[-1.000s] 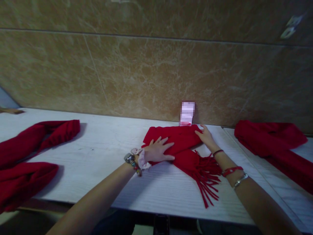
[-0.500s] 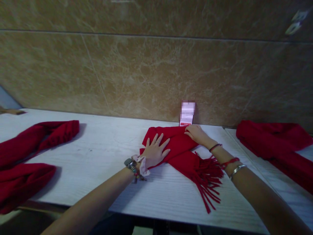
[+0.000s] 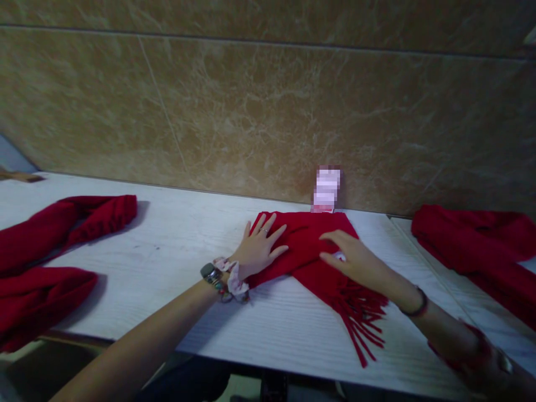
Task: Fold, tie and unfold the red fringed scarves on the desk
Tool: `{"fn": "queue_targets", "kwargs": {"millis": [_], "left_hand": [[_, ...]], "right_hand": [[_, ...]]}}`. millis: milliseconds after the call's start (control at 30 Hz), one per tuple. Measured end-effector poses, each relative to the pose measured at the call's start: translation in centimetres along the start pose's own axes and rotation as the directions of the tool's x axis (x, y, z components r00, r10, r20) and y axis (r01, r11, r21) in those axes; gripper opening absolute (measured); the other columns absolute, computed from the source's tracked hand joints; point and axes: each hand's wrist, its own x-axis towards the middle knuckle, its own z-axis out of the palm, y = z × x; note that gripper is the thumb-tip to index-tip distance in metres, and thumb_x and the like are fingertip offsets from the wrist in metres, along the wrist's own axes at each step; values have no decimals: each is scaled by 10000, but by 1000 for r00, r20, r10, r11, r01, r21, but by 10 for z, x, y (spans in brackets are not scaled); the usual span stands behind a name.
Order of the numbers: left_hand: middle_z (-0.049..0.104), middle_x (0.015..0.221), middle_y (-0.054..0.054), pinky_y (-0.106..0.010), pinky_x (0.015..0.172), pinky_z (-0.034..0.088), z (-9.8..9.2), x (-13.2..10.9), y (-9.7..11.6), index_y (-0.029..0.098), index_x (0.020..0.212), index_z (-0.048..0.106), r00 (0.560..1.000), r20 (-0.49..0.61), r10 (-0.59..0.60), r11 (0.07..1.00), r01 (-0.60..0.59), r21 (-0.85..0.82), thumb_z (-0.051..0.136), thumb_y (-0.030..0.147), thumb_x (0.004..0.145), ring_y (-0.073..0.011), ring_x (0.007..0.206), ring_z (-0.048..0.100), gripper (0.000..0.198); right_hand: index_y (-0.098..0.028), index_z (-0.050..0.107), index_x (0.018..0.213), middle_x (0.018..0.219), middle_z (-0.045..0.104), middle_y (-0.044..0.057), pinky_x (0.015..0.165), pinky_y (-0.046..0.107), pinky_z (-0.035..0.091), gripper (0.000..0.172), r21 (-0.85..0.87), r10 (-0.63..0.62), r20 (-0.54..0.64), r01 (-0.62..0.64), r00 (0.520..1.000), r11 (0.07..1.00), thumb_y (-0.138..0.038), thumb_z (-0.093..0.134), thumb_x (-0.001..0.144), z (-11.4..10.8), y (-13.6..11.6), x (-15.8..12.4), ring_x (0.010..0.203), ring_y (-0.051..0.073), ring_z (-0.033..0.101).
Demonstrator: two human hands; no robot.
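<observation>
A red scarf lies folded across itself on the white table, its fringe spread toward the lower right. My left hand rests flat on the scarf's left part, fingers spread. Over the scarf's right side is my right hand, its thumb and fingers apart with nothing visible between them; whether its fingertips touch the cloth I cannot tell. Behind the scarf's far edge a phone with a blurred, lit screen leans on the wall.
More red scarves lie at the left, one behind another. A further red scarf lies at the right, past a seam in the white table. A brown marbled wall closes off the table's far side.
My right hand has left the scarf's far edge and come nearer, its fingers now apart. The scarf's upper right part lies spread out wider. My left hand remains flat on the cloth.
</observation>
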Motion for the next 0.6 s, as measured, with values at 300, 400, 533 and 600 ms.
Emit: {"fn": "queue_targets", "kwargs": {"millis": [300,400,533,600], "left_hand": [[481,1293,-133,-418,1042,300,1,19,11,148,1257,496,994,-67,82,988,-89,-122,446,337,883,-252,1210,431,422],[612,1098,-103,-285,901,435,-3,36,17,128,1214,530,994,33,107,966,-97,-242,507,256,843,-203,996,580,393],[583,1132,-107,-330,931,406,-15,30,14,150,1201,549,979,-34,202,965,-205,-163,500,218,833,-221,1047,539,378],[512,1239,-97,-365,1000,341,-23,10,11,195,1190,563,913,-64,402,910,-407,-84,526,239,814,-233,1153,461,381]], "right_hand": [[-131,622,1009,856,638,115,651,324,464,266,-371,-98,157,150,983,916,-82,468,798,15,-59,-19,772,216,584],[-127,636,985,819,641,109,655,324,455,235,-322,-196,207,256,959,912,-111,485,805,13,-72,-20,751,212,584],[-183,633,1034,946,653,79,724,296,468,262,5,-177,271,182,946,983,-295,471,862,-4,-59,-25,819,180,597],[-199,652,970,949,660,71,776,302,467,303,90,-6,189,-11,982,996,-313,380,899,-14,-29,-24,857,172,603]]}}
